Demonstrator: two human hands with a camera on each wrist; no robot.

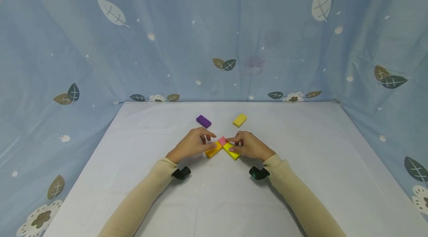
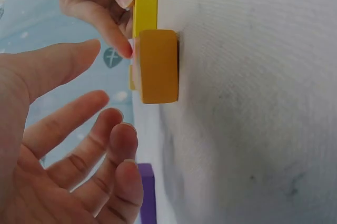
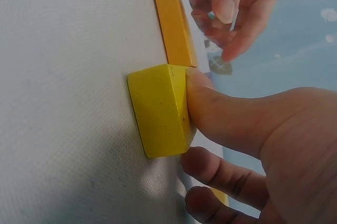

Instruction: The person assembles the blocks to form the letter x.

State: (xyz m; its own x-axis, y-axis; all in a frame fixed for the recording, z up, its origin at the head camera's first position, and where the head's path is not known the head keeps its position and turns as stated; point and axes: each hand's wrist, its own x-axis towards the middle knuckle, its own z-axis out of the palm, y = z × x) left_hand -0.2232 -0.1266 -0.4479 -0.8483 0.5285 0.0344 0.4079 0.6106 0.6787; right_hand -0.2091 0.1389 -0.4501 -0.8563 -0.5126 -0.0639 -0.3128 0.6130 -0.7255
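In the head view an orange block point(image 1: 213, 152) and a bright yellow block point(image 1: 235, 155) lie slantwise, their upper ends meeting below a small pink block point(image 1: 222, 140). My right hand point(image 1: 250, 145) holds the bright yellow block, thumb on its top and another fingertip at its side in the right wrist view. Its index finger reaches to the pink block. Beside the orange block hovers my left hand point(image 1: 195, 143), fingers loosely bent. The left wrist view has its thumb and fingertips apart from the orange block's end point(image 2: 159, 66), holding nothing.
Farther back on the white table point(image 1: 214, 207) lie a purple block point(image 1: 203, 121), left, and a pale yellow block point(image 1: 239, 120), right. A blue leaf-print curtain point(image 1: 174, 44) stands behind the table and along its sides. Each wrist bears a black band device.
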